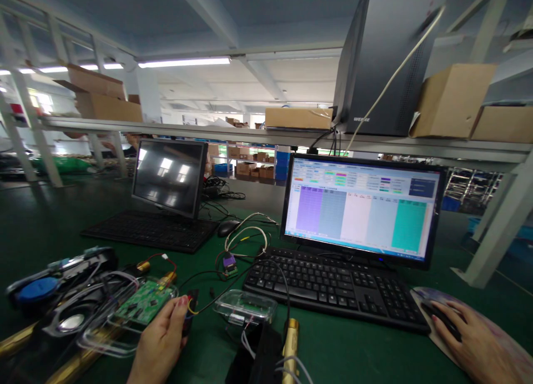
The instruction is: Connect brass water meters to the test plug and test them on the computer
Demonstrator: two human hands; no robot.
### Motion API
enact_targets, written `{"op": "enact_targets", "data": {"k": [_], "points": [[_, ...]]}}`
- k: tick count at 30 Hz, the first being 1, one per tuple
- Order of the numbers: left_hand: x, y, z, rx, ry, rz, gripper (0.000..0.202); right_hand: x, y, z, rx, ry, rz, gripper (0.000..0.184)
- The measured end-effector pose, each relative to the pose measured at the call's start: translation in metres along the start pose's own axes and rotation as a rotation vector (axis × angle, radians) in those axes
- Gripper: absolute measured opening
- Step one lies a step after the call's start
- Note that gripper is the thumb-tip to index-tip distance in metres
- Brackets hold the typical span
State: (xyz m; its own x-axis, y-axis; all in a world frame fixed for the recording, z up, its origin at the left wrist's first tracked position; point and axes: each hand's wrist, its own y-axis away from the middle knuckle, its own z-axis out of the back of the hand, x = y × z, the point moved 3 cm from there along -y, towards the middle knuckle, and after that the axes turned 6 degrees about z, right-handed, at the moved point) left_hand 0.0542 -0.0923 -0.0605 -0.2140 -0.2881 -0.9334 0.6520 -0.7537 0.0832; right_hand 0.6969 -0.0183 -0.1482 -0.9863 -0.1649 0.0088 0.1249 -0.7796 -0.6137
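Green workbench [50, 217], cluttered factory hall

Your left hand [160, 339] pinches a small black probe [189, 312] just beside the green circuit board [145, 303] in its clear tray, while your right hand [474, 339] rests on the black mouse [441, 319] beside the keyboard [337, 287] under the lit monitor [360, 209] on the green table [375, 356].

We see the lit monitor [361, 209] behind its keyboard [333, 287]; the mouse [441, 319] lies right of that keyboard; the circuit board [145, 302] sits left; a second monitor [170, 175] stands further left, behind another keyboard [152, 230].
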Motion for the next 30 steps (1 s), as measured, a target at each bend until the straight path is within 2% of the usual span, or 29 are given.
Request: {"op": "enact_targets", "data": {"k": [12,18,26,30], "points": [[-0.007,0.007,0.002,-0.037,-0.013,-0.062,0.059,0.001,-0.001,0.001,0.019,0.023,-0.031,0.045],[-0.01,0.006,0.0,-0.011,-0.008,-0.009,0.06,0.003,-0.003,0.004,0.021,0.007,-0.03,0.046],[-0.016,0.012,0.0,-0.019,-0.026,0.008,0.057,-0.005,0.002,-0.008,0.046,0.047,-0.026,0.05],[-0.018,0.009,0.002,-0.042,-0.083,0.018,0.051,0.007,-0.008,0.01,0.012,0.089,-0.124,0.051]]}}
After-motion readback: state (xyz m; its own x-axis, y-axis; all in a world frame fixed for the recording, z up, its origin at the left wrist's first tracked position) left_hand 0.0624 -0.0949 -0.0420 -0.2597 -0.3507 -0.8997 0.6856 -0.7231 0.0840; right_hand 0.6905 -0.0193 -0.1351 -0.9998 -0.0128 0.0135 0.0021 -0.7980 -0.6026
